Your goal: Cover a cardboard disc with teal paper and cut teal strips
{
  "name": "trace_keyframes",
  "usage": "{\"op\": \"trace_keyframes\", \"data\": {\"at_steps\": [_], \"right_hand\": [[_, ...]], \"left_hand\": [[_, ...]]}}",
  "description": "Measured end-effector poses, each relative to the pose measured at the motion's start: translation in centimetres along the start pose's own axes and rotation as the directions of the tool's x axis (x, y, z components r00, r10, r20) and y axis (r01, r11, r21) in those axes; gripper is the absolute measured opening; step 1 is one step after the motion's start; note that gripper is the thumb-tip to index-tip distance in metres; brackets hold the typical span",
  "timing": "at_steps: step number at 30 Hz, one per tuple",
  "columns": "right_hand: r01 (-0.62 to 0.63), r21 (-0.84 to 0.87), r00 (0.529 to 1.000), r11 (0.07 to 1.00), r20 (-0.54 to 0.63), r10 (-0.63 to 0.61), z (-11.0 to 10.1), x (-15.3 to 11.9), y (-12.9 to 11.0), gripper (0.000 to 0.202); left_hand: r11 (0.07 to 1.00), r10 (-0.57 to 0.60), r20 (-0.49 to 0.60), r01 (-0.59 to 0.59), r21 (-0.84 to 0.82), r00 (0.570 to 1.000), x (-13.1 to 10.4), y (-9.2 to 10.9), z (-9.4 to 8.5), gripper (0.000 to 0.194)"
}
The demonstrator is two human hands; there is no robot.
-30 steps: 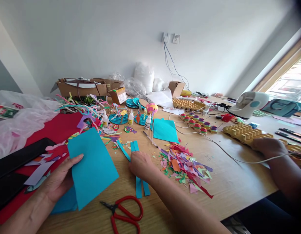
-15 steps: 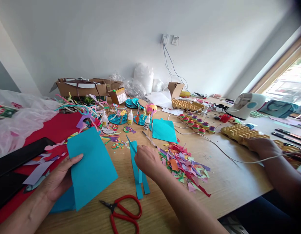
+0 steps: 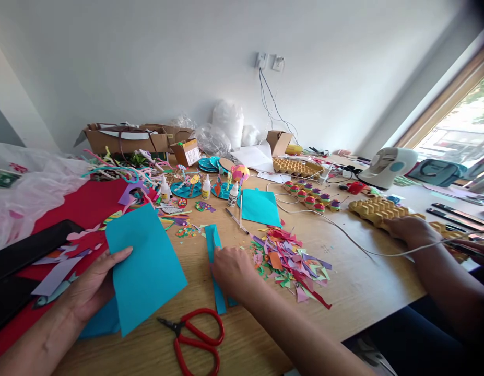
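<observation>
A turquoise sheet of paper [image 3: 148, 271] is pinched in my left hand [image 3: 98, 284], with the thumb lying over its left edge. My right hand [image 3: 234, 271] rests low over several turquoise paper strips [image 3: 211, 235] on the table, fingers curled on a strip; the fingertips are partly hidden. Just below the strips lie red-handled scissors [image 3: 198, 334], blades apart and pointing left. To the right of that hand is a heap of coloured paper scraps [image 3: 288, 261]. Behind it another turquoise piece [image 3: 261, 207] lies flat beside a pen [image 3: 237, 221].
Glue bottles [image 3: 233, 194] and decorated blue discs [image 3: 186, 189] stand farther back. A white cable [image 3: 343, 235] crosses the table on the right. There, another person's hand [image 3: 410, 230] touches an egg carton [image 3: 378, 210]. Red sheets [image 3: 83, 206] and black cases lie at left.
My right hand has come down and slightly left, lowering a turquoise strip onto the others. The left hand keeps hold of its sheet. The whole view has shifted a little.
</observation>
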State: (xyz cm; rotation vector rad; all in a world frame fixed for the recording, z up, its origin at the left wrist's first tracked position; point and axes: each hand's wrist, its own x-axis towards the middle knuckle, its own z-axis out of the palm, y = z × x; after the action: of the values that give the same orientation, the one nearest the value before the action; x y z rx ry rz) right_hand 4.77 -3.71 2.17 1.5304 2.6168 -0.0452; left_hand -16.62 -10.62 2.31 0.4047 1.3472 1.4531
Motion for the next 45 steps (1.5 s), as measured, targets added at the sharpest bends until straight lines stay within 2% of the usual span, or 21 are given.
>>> {"op": "trace_keyframes", "data": {"at_steps": [7, 15, 20, 25, 30, 37, 41, 45], "right_hand": [[-0.065, 0.028, 0.995, 0.997, -0.074, 0.067, 1.0, -0.7, -0.5, 0.019], [-0.145, 0.04, 0.986, 0.989, -0.079, 0.148, 1.9, 0.1, 0.9, 0.024], [-0.154, 0.061, 0.984, 0.986, -0.076, 0.158, 1.6, 0.1, 1.2, 0.015], [-0.153, 0.088, 0.985, 0.984, -0.072, 0.159, 1.0, 1.0, 1.4, 0.026], [-0.18, 0.103, 0.983, 0.978, -0.025, 0.183, 0.8, 2.2, 1.9, 0.019], [-0.238, 0.101, 0.971, 0.966, -0.014, 0.241, 1.3, 2.8, 2.4, 0.027], [-0.207, 0.109, 0.975, 0.972, -0.055, 0.214, 1.1, 2.2, 2.0, 0.018], [-0.145, 0.108, 0.984, 0.984, -0.087, 0.154, 1.3, 1.6, 1.7, 0.019]], "left_hand": [[1.0, -0.004, 0.003, 0.004, 0.008, 1.0, 0.1, -0.2, 0.0, 0.042], [1.0, -0.019, -0.003, 0.019, 0.009, 1.0, 0.3, -0.2, -0.2, 0.051], [1.0, -0.023, 0.004, 0.023, 0.007, 1.0, 0.3, -0.3, -0.2, 0.049], [1.0, -0.006, 0.011, 0.006, 0.018, 1.0, 0.3, -0.3, -0.4, 0.046], [1.0, 0.011, 0.018, -0.011, 0.026, 1.0, 0.4, -0.3, -0.5, 0.053], [1.0, -0.027, 0.014, 0.027, 0.015, 1.0, 0.2, -0.2, -0.2, 0.052], [0.999, -0.024, -0.028, 0.024, -0.023, 0.999, 0.4, -0.3, -0.2, 0.054], [0.998, -0.054, -0.041, 0.052, -0.039, 0.998, 0.7, -0.5, -0.3, 0.059]]}}
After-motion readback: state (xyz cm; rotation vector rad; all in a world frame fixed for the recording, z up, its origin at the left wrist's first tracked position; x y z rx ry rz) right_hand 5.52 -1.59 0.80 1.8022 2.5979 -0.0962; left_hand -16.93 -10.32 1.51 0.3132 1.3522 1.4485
